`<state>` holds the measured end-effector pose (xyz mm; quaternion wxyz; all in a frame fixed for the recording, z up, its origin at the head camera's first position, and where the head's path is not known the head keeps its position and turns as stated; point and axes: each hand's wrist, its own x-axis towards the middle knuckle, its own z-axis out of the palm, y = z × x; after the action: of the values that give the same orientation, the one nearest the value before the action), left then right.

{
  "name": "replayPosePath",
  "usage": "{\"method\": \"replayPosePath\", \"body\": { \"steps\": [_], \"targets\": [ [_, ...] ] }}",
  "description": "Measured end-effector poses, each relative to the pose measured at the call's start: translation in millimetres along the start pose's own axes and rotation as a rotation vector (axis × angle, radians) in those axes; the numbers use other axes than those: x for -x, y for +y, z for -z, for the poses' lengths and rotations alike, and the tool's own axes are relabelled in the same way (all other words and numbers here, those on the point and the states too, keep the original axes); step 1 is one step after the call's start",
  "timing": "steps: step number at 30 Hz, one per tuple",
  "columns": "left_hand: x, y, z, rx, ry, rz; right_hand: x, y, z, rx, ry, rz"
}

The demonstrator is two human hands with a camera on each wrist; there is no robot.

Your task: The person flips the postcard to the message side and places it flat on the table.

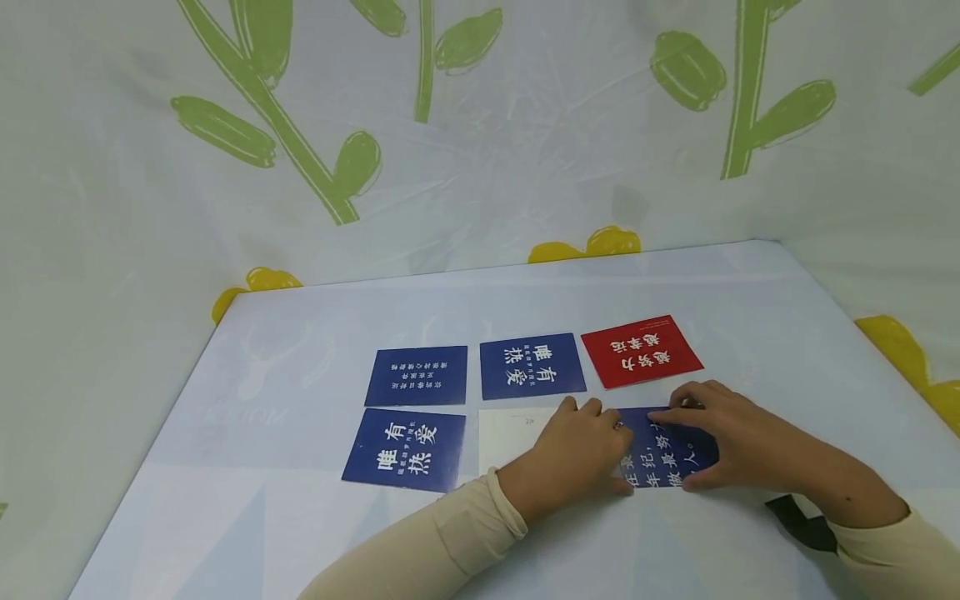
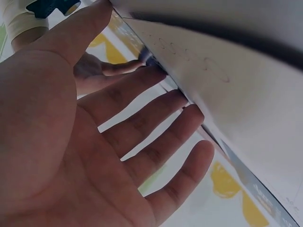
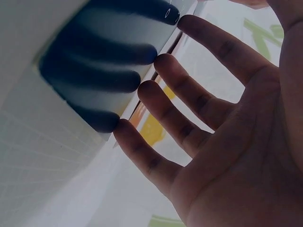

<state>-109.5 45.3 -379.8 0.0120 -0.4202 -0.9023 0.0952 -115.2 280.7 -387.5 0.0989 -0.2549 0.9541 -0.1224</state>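
A blue card with white writing [image 1: 652, 454] lies flat on the table between the two hands. My right hand [image 1: 738, 437] spans its right part, thumb by the near edge and fingers by the far edge. In the right wrist view, the extended fingertips touch the dark blue card [image 3: 94, 61]. My left hand [image 1: 573, 458] rests over the card's left end and a cream card [image 1: 502, 433], hiding part of both. The left wrist view shows its fingers spread and slightly bent, tips against a surface.
Farther back lie two blue cards, one with small text [image 1: 416, 377] and one with large characters [image 1: 528, 367], plus a red card [image 1: 641, 352]. Another blue card [image 1: 405, 450] lies left of the cream one. A fabric wall with green leaves rises behind the white table [image 1: 322, 333].
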Motion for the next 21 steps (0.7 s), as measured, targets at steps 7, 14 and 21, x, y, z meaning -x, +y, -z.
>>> {"method": "replayPosePath", "body": {
  "steps": [7,14,21],
  "targets": [
    [-0.3,3.1,-3.5,-0.009,-0.011,-0.012,1.4,-0.8,-3.7,-0.015,-0.016,-0.005],
    [-0.1,2.9,-4.4,0.005,0.002,-0.020,2.4,-1.0,-2.0,-0.008,-0.013,-0.008],
    [0.2,0.3,-2.4,0.007,-0.004,-0.023,1.7,-3.3,0.5,-0.002,-0.033,-0.021]
  ]
}}
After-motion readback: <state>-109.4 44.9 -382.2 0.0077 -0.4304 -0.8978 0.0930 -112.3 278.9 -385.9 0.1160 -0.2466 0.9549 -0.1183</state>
